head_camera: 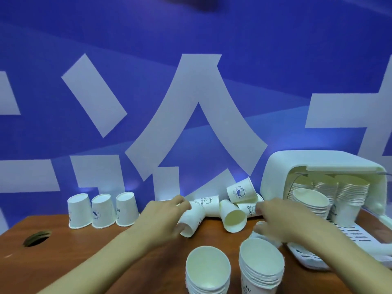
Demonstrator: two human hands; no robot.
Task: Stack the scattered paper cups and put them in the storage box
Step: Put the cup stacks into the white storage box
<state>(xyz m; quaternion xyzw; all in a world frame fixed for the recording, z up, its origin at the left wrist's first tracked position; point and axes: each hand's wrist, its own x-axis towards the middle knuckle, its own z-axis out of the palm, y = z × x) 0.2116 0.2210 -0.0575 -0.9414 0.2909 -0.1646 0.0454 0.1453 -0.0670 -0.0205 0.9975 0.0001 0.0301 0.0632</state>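
White paper cups lie scattered at the back of the brown table (89,247). My left hand (163,217) is closed around a tipped cup (191,220) in the pile. My right hand (282,219) reaches into the same pile, its fingertips on a lying cup (247,207) printed "Bear"; whether it grips it I cannot tell. An open-mouthed cup (233,217) lies between my hands. Two upright stacks (209,270) (262,268) stand near the front edge. The white storage box (314,166) lies on its side at right, holding several stacks (352,196).
Three upside-down cups (101,211) stand in a row at back left. A round cable hole (37,238) is cut into the table at left. The box's slotted white lid (350,240) lies flat at right. A blue wall with white characters rises behind.
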